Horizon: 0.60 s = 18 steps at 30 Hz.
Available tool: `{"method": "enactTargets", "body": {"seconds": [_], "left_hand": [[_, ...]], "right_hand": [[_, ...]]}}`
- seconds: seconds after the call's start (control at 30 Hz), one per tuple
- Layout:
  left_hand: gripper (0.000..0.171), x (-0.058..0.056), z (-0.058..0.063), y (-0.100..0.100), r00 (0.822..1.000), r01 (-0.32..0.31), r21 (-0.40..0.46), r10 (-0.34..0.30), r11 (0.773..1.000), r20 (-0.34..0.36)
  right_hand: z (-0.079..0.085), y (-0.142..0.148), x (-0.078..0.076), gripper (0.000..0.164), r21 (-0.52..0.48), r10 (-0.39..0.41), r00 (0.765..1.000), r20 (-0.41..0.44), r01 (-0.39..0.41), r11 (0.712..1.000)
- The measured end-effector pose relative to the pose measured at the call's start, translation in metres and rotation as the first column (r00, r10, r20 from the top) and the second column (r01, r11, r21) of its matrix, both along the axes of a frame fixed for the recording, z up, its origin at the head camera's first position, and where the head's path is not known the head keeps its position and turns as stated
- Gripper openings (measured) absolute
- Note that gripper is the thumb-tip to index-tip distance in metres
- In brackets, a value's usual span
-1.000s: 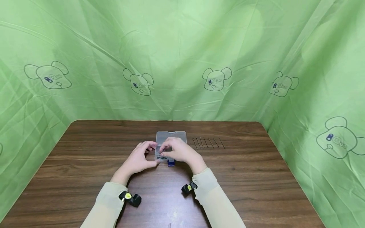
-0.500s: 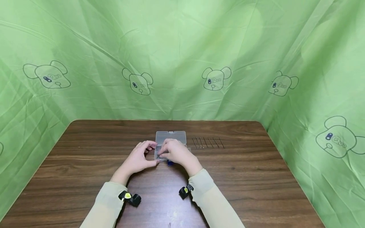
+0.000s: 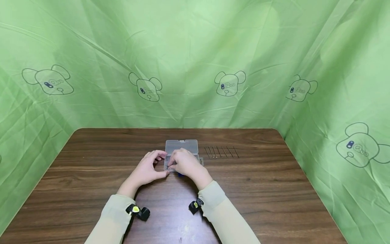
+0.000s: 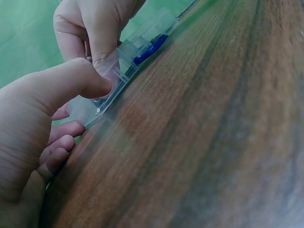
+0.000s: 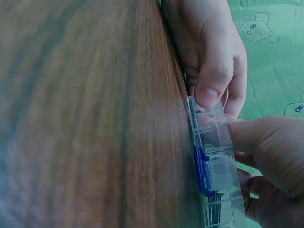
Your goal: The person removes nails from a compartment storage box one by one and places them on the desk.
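Note:
A small clear plastic box [image 5: 221,168] with dividers and a blue latch [image 5: 203,171] stands near the middle of the table, its lid [image 3: 181,145] folded back. My left hand [image 3: 147,170] grips its left end, thumb at the front corner and fingers round the side. From the right, my right hand [image 3: 186,164] reaches in, thumb and fingertips brought together down in the left compartment. I cannot tell whether anything is between those fingertips. Thin metal pins [image 5: 216,206], like nails, show in another compartment. In the left wrist view, the left thumb [image 4: 95,80] partly covers the box.
Several thin metal pins [image 3: 218,151] lie in a slanted row on the table, right of the box. The brown wooden table [image 3: 268,189] ends at a green cloth [image 3: 189,112] that hangs behind and at both sides.
My right hand has shifted slightly left and lower, its fingertips going deeper into the left compartment. The left hand keeps its hold on the box. The row of pins is unchanged.

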<state>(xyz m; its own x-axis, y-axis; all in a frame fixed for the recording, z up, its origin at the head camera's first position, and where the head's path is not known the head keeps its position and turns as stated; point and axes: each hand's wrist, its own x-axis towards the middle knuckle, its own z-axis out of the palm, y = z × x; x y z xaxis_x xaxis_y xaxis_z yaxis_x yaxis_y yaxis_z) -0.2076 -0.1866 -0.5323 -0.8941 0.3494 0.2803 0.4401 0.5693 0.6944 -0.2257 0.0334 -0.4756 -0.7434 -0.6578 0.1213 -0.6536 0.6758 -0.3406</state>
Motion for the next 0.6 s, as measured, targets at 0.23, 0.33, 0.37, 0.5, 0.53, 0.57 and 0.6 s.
{"method": "enactTargets", "body": {"seconds": [0.23, 0.33, 0.37, 0.5, 0.53, 0.57, 0.6], "left_hand": [[0.069, 0.0006, 0.0011, 0.0004, 1.000, 0.001, -0.002, -0.001, 1.000, 0.000], [0.068, 0.0008, 0.0012, 0.0007, 1.000, 0.000, 0.001, 0.000, 1.000, -0.003], [0.068, 0.0009, 0.0012, 0.0008, 1.000, 0.000, 0.001, 0.000, 1.000, -0.004], [0.068, 0.0013, 0.0014, 0.0011, 1.000, 0.001, 0.001, -0.001, 1.000, -0.009], [0.068, 0.0014, 0.0015, 0.0012, 1.000, 0.001, 0.001, -0.001, 1.000, -0.009], [0.068, 0.0015, 0.0016, 0.0013, 1.000, 0.001, 0.000, -0.001, 1.000, -0.009], [0.068, 0.0015, 0.0016, 0.0013, 1.000, 0.001, 0.001, -0.001, 1.000, -0.009]], "right_hand": [[-0.0023, -0.0013, -0.0007, 0.005, 0.049, 0.018, 0.999, -0.036, -0.016, 0.999], [-0.0032, -0.0011, -0.0007, 0.005, 0.057, 0.032, 0.998, -0.048, -0.029, 0.998], [-0.0034, -0.0009, -0.0007, 0.005, 0.058, 0.034, 0.998, -0.049, -0.031, 0.998], [-0.0039, 0.0000, -0.0008, 0.003, 0.043, 0.032, 0.999, -0.029, -0.031, 0.999], [-0.0038, 0.0004, -0.0009, 0.003, 0.038, 0.033, 0.999, -0.022, -0.032, 0.999], [-0.0033, 0.0009, -0.0007, 0.003, 0.032, 0.033, 0.999, -0.011, -0.033, 0.999], [-0.0030, 0.0015, -0.0007, 0.003, 0.026, 0.036, 0.999, -0.002, -0.036, 0.999]]}}
